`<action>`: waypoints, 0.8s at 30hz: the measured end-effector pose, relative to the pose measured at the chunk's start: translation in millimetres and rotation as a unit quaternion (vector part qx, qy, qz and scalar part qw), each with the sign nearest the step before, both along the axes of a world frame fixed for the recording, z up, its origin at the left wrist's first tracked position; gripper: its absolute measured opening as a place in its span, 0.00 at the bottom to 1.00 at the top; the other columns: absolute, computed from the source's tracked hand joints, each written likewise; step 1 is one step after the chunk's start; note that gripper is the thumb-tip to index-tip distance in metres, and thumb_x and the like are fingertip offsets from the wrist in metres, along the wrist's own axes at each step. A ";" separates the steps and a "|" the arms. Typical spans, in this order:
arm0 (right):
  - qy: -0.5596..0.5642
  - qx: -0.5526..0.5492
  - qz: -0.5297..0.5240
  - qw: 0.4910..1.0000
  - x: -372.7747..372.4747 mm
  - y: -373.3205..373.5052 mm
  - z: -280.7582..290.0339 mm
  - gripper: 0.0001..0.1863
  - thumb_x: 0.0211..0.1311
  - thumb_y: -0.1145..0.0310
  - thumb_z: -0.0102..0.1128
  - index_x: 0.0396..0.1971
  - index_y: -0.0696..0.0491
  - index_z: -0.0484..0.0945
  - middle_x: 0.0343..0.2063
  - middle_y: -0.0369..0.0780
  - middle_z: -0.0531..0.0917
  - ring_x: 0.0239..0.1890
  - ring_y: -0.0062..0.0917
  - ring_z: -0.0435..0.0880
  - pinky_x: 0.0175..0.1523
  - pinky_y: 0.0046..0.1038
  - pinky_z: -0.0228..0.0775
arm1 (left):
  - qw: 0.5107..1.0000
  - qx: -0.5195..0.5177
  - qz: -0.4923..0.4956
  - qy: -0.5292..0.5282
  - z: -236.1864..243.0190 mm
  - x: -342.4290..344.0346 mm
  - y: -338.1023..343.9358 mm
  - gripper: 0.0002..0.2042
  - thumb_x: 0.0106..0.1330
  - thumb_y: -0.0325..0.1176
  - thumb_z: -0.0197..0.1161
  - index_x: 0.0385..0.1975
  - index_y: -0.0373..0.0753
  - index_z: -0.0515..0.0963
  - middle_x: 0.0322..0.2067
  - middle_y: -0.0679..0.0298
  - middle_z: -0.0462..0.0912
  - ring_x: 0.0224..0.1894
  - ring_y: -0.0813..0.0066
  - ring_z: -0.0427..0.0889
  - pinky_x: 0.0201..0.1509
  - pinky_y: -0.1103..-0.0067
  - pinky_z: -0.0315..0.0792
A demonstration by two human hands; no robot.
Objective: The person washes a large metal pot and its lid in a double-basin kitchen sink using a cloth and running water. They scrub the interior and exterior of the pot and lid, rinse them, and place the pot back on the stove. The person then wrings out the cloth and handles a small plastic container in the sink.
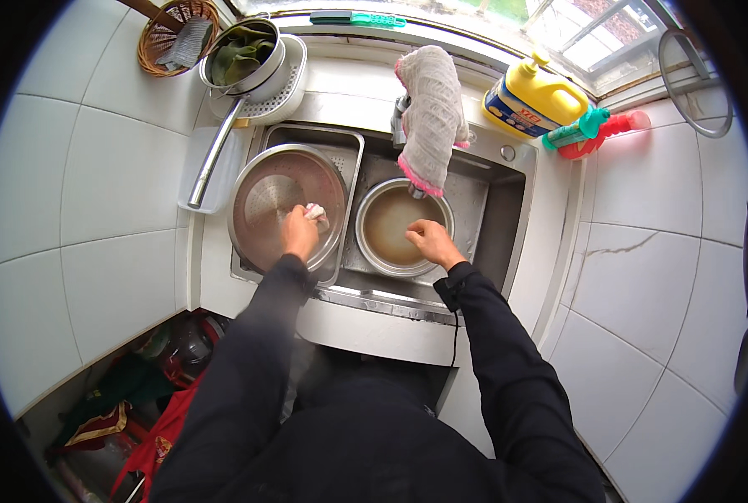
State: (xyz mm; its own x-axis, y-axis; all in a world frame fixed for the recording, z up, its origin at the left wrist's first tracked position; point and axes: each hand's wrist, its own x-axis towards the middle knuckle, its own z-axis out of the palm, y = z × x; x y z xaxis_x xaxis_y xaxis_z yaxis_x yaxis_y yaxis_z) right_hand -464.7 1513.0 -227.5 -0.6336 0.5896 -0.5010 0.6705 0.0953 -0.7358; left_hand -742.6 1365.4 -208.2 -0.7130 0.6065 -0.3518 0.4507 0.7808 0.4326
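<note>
My left hand [298, 235] is closed on a small pinkish-white piece [315, 212], perhaps meat, above a wide round metal basin [241, 184]. Reddish, murky liquid fills that basin, and its bottom is hard to make out. Over the right rim of a smaller metal bowl [363, 220] is my right hand [437, 244], fingers pinched together above cloudy brown water. Whatever those fingertips hold, if anything, is too small to tell. The bowl sits in the steel sink [472, 197], under a faucet [435, 117] wrapped in whitish mesh cloth with pink edging.
Behind the sink stand a yellow jug [531, 96], a green bottle [579, 130] and a red bottle [613, 132]. At the back left, a long-handled saucepan [221, 147] holds green leaves beside a wicker basket [149, 50]. A brush [357, 18] lies along the windowsill.
</note>
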 end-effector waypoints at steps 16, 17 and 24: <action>0.007 0.083 -0.148 0.986 1.3 12.2 -114.7 0.15 0.64 0.62 0.59 0.40 0.60 0.78 0.35 0.51 0.86 0.36 0.46 0.86 0.43 0.42 0.79 | 0.986 -0.050 -0.067 -0.142 27.5 127.3 36.0 0.27 0.66 0.47 0.65 0.59 0.34 0.72 0.40 0.43 0.85 0.44 0.41 0.83 0.48 0.57 0.75; 0.016 0.247 -0.096 0.964 2.0 8.8 -126.1 0.16 0.63 0.62 0.59 0.42 0.61 0.77 0.35 0.55 0.85 0.37 0.52 0.85 0.45 0.46 0.78 | 0.973 -0.043 -0.067 -0.217 17.4 127.7 37.3 0.37 0.65 0.45 0.65 0.68 0.30 0.60 0.47 0.38 0.82 0.51 0.41 0.82 0.56 0.60 0.74; -0.001 0.175 -0.164 0.971 -17.6 -8.3 -122.6 0.21 0.61 0.68 0.56 0.53 0.60 0.72 0.39 0.59 0.84 0.45 0.55 0.83 0.51 0.51 0.73 | 0.909 0.080 0.145 -0.383 -27.6 124.9 40.0 0.35 0.67 0.44 0.64 0.67 0.29 0.63 0.50 0.45 0.82 0.52 0.55 0.83 0.56 0.70 0.74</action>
State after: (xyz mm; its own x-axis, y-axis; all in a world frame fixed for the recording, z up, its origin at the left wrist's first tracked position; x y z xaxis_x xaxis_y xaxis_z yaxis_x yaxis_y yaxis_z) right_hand -482.3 1504.6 -350.0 -0.3819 0.8940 -0.2344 0.7086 0.1204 -0.6952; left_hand -617.7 1405.4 -235.8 -0.4339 0.5189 -0.7366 -0.2465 0.7180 0.6510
